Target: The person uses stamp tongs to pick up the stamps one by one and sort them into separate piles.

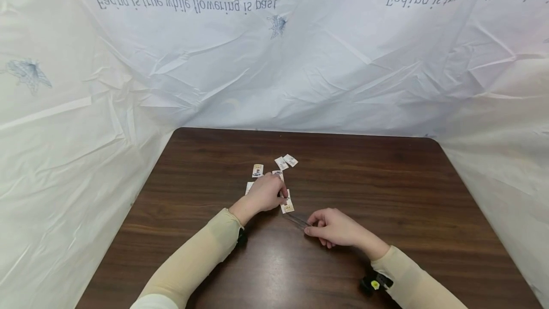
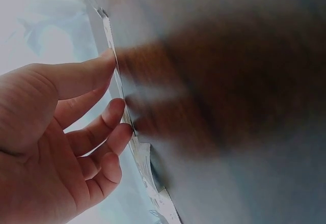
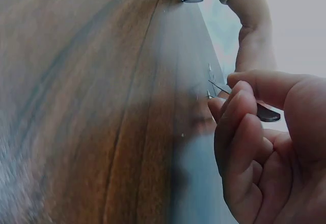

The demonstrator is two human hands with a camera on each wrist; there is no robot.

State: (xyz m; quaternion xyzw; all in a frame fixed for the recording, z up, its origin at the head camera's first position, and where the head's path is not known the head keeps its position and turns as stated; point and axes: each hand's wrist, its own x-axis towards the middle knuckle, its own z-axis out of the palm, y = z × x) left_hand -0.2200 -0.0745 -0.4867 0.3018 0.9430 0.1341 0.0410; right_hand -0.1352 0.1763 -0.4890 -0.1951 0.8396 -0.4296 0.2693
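My left hand (image 1: 267, 191) reaches over a small printed paper card (image 1: 288, 207) on the brown table, thumb and index fingertips right at it. In the left wrist view the fingertips of this hand (image 2: 66, 127) meet the table surface, with the other fingers loosely bent. Slim metal tweezers (image 1: 297, 221) are pinched between the thumb and index finger of my right hand (image 1: 336, 228). Their tips point left toward the card's near end. The right wrist view shows the dark rounded rear end of the tweezers (image 3: 268, 113) sticking out behind the fingers.
Two overlapping paper cards (image 1: 290, 160) lie beyond the left hand. Another card (image 1: 258, 170) lies to their left, and one more (image 1: 249, 187) is partly covered by the hand. White printed sheeting (image 1: 274, 94) hangs around the brown table (image 1: 386, 175).
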